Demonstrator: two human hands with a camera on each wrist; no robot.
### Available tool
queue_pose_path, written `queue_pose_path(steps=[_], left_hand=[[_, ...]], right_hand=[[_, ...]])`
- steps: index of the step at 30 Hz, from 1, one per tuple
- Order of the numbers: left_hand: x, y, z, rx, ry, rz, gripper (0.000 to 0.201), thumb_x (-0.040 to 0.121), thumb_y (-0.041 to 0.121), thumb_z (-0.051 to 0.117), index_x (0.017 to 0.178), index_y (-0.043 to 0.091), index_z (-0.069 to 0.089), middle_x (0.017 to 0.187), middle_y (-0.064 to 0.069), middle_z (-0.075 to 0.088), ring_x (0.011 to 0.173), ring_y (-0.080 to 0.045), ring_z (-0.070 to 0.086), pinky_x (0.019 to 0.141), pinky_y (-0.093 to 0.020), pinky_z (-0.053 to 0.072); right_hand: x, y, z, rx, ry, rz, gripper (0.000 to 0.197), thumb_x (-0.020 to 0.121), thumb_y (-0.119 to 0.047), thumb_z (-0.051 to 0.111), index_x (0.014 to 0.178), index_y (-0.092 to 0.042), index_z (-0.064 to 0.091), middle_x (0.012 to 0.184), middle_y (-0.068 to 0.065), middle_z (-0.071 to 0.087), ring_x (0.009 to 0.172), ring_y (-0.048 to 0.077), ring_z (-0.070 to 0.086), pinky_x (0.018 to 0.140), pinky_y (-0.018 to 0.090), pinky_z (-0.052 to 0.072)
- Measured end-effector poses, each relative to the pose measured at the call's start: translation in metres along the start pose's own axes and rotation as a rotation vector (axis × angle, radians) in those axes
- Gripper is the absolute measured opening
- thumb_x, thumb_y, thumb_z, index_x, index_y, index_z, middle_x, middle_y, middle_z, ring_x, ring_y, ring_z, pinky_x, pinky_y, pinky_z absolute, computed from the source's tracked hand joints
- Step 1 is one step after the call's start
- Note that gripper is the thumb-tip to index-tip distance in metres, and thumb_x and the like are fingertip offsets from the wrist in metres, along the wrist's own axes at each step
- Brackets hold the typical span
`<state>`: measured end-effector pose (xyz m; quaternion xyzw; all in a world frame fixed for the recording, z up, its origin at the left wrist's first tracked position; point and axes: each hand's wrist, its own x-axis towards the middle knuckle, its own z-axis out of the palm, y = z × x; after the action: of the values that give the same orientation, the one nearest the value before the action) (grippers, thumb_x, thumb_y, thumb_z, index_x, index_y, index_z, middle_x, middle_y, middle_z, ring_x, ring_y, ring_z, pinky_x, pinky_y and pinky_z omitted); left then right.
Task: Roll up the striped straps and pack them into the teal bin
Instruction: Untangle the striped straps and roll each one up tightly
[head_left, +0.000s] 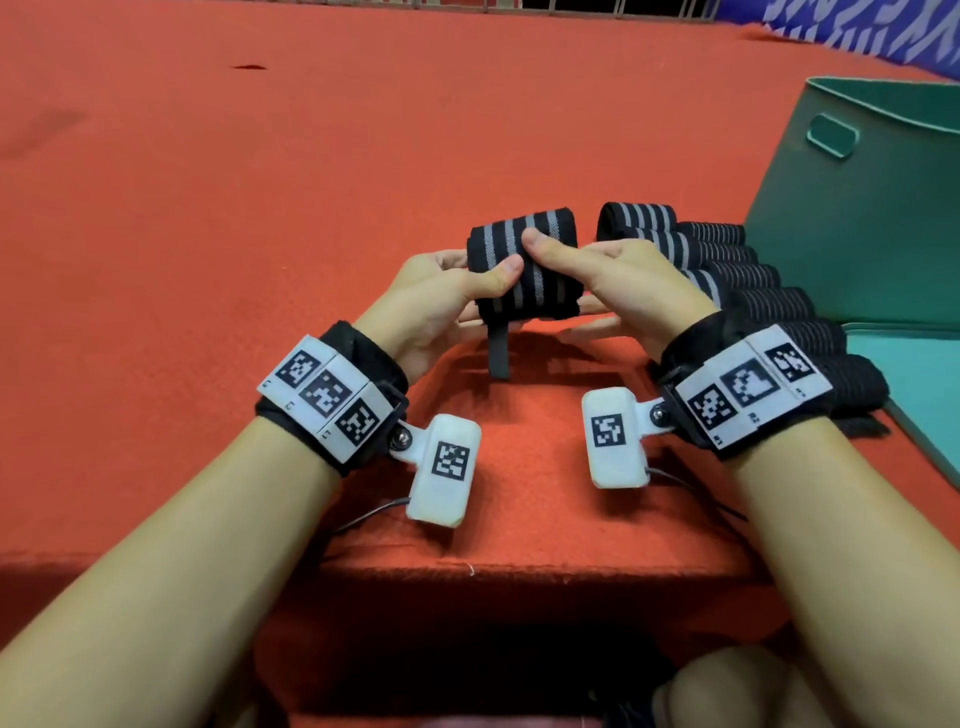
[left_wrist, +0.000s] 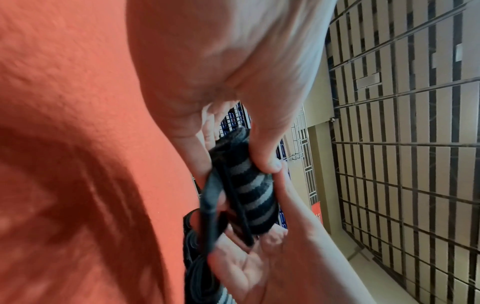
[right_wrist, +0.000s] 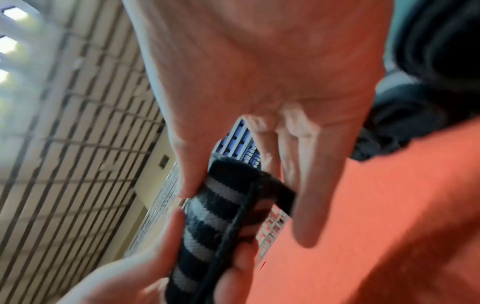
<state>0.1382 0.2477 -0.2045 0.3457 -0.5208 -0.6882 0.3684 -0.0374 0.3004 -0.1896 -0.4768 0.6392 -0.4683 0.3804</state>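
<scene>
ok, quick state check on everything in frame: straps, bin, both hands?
held striped strap: partly rolled, lifted off the carpet, one thin black tail hanging loose
left hand: thumb and fingers pinch the strap's left end
right hand: thumb presses the roll's top, fingers beneath
strap pile: lying unrolled beside the bin
teal bin: upright, interior hidden

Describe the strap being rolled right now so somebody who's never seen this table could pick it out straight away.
Start at the teal bin on the right of the red table; a row of striped straps lies beside it. Left of that row, the held strap is the only one off the table, pinched between the left hand and right hand, a black tail hanging below.
</scene>
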Motion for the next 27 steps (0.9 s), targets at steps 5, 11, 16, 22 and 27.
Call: queue_pose_path(steps=[5, 11, 16, 22, 27], left_hand=[[-0.009, 0.004, 0.019, 0.039, -0.044, -0.01, 0.039, 0.091, 0.024, 0.077, 0.125, 0.007, 0.067, 0.114, -0.012, 0.076, 0.1, -0.033, 0.075, 0.083, -0.04, 0.061], [-0.03, 0.013, 0.067, 0.235, -0.179, -0.133, 0.04, 0.09, 0.049, 0.072, 0.116, 0.018, 0.073, 0.104, 0.001, 0.079, 0.087, -0.017, 0.077, 0.069, -0.032, 0.059], [-0.041, 0.002, 0.117, 0.417, -0.315, -0.226, 0.056, 0.091, 0.063, 0.062, 0.116, 0.015, 0.074, 0.089, -0.008, 0.076, 0.069, -0.022, 0.07, 0.059, -0.028, 0.058], [-0.051, -0.035, 0.152, 0.345, -0.251, -0.359, 0.058, 0.089, 0.046, 0.076, 0.127, 0.007, 0.057, 0.092, -0.011, 0.07, 0.053, -0.019, 0.066, 0.055, -0.032, 0.062], [-0.052, -0.049, 0.158, 0.461, -0.163, -0.351, 0.052, 0.082, 0.038, 0.085, 0.111, 0.003, 0.061, 0.092, -0.016, 0.074, 0.059, -0.025, 0.071, 0.061, -0.039, 0.064]], right_hand=[[-0.008, 0.001, -0.013, -0.077, 0.166, -0.22, 0.056, 0.081, -0.056, 0.08, 0.119, -0.017, 0.068, 0.112, -0.008, 0.074, 0.104, 0.003, 0.07, 0.085, 0.023, 0.055], [-0.056, -0.005, -0.066, -0.115, 0.15, -0.126, 0.043, 0.087, -0.048, 0.077, 0.111, -0.012, 0.074, 0.096, 0.002, 0.076, 0.076, 0.012, 0.07, 0.053, 0.029, 0.054], [-0.085, 0.0, -0.11, -0.17, 0.117, 0.114, 0.05, 0.09, -0.051, 0.072, 0.101, -0.002, 0.069, 0.068, -0.002, 0.068, 0.059, 0.009, 0.064, 0.054, 0.023, 0.054], [-0.101, 0.044, -0.125, -0.279, 0.148, 0.27, 0.036, 0.091, -0.049, 0.071, 0.082, -0.02, 0.052, 0.066, -0.003, 0.05, 0.057, 0.013, 0.048, 0.055, 0.028, 0.043], [-0.104, 0.059, -0.128, -0.325, 0.201, 0.273, 0.047, 0.084, -0.039, 0.082, 0.113, -0.011, 0.059, 0.102, 0.006, 0.065, 0.089, 0.02, 0.064, 0.088, 0.046, 0.06]])
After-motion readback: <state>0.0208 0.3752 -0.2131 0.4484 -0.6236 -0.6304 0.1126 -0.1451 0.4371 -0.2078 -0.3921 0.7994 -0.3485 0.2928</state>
